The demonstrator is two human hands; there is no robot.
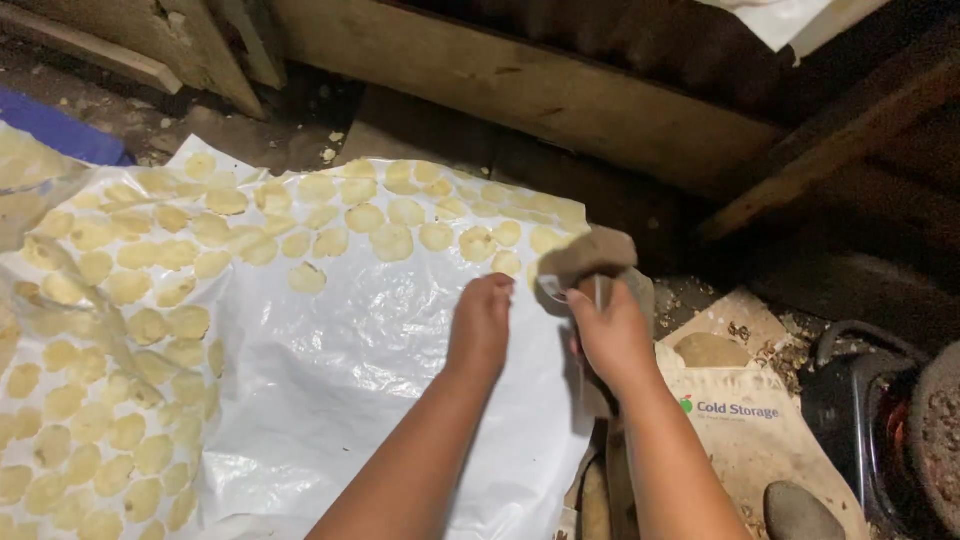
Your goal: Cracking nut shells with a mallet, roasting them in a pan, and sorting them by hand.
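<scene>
- Sheet (pixel 380 400): one white plastic sheet lies spread on the floor. Judging by cover, about two thirds of it carries discs; a bare patch runs from the centre down to 6 o'clock, so that part is left to fill.
- Bag (pixel 750 420): one tan paper bag lies flat at 4 o'clock, just beside the sheet's right edge.
- Pot (pixel 935 440): one dark round vessel sits at the right edge, at 4 o'clock, with a reddish glow beside it; only part of it shows.
- Beams (pixel 520 80): two rough wooden beams cross the top, from 11 to 2 o'clock.
- Right hand (pixel 612 335): closed around a flat metal tool (pixel 598 292) with a brown pad (pixel 592 255) at its head, at the sheet's right edge, 3 o'clock.
- Left hand (pixel 482 325): fingers curled down, tips touching the bare sheet just beside the tool; it holds nothing that I can see.
- Discs (pixel 150 330): pale yellow thin rounds, well over a hundred, too many and too overlapped to count exactly. They fill the left side from 7 to 10 o'clock and a band along the top from 10 to 2 o'clock; the latest row ends beside the pad.
</scene>
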